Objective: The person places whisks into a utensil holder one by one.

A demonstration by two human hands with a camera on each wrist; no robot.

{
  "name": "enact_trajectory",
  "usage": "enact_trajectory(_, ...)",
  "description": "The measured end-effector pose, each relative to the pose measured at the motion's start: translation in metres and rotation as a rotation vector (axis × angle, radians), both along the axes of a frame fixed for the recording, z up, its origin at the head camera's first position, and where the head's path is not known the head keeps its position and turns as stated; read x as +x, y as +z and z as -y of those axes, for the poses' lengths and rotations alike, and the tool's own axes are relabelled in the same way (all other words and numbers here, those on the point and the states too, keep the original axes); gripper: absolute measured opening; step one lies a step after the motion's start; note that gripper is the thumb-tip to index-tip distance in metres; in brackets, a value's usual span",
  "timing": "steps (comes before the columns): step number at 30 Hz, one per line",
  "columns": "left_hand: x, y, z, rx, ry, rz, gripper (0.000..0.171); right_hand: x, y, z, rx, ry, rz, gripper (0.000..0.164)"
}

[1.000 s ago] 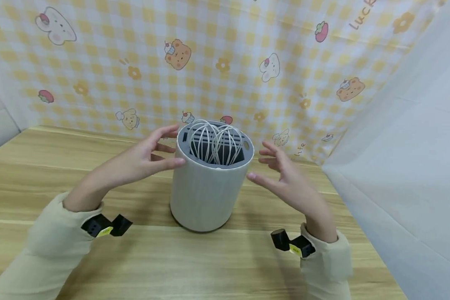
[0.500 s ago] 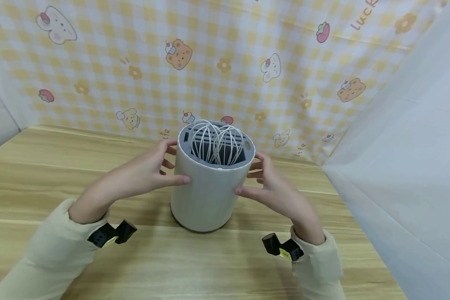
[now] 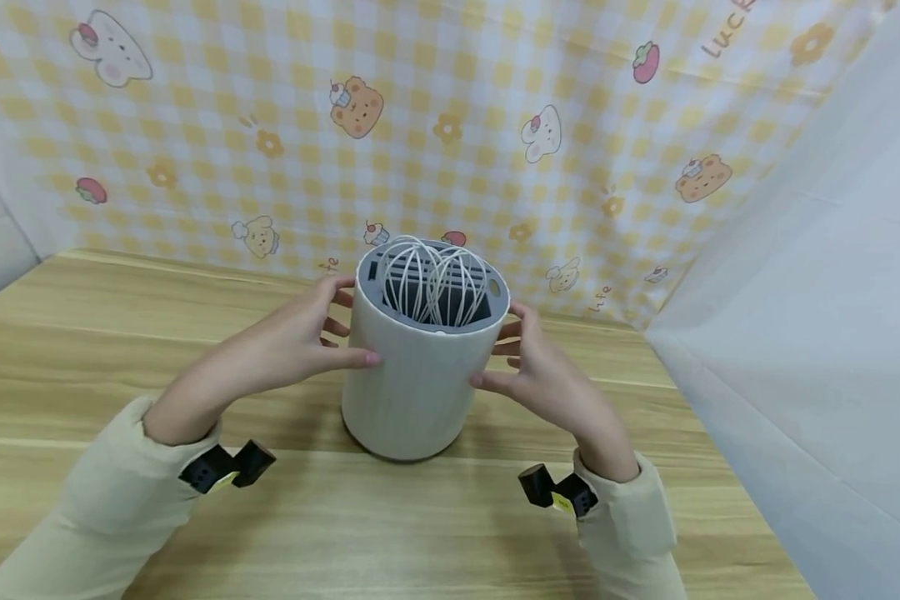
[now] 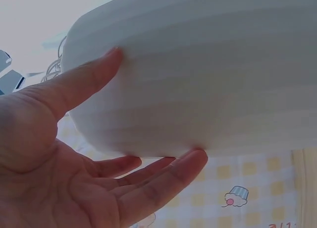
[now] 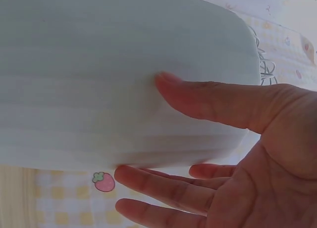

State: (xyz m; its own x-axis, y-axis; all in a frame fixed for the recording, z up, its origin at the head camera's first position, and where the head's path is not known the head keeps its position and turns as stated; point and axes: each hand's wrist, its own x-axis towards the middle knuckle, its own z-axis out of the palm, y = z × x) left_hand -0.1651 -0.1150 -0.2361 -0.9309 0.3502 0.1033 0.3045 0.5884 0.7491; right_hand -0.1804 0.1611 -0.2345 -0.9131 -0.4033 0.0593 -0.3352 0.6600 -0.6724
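A white cylindrical knife holder (image 3: 408, 396) stands upright on the wooden table, with a grey slotted insert in its top. Wire whisk heads (image 3: 437, 283), seemingly two, poke up out of the large opening of that insert. My left hand (image 3: 292, 350) holds the left side of the holder, thumb on the front and fingers round the side. On the opposite side my right hand (image 3: 551, 383) grips it the same way. In both wrist views the thumbs touch the holder's smooth wall (image 4: 208, 89), and some fingertips meet its far edge.
The wooden table (image 3: 270, 533) extends around the holder. Behind it hangs a yellow checked cloth (image 3: 450, 175) with cartoon prints. A white sheet (image 3: 795, 333) slopes along the right side of the table.
Both hands have closed in on the holder from the sides and moved slightly lower; the right hand was apart from it a second ago. The holder stays in place.
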Motion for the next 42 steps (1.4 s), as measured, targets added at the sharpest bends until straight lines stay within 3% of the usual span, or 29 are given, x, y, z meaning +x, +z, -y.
enact_trajectory(17, -0.015, -0.009, 0.0, 0.061, 0.005, -0.043, 0.087, -0.011, -0.006, 0.002, -0.033, -0.053, -0.008, 0.091)
enact_trajectory(36, -0.036, -0.03, 0.001, 0.128, 0.114, -0.041, 0.079, -0.031, -0.024, 0.007, -0.163, -0.118, -0.055, 0.08)
enact_trajectory(42, -0.04, -0.035, -0.002, 0.202, 0.129, -0.052, 0.076, -0.037, -0.029, 0.01, -0.215, -0.16, -0.061, 0.074)
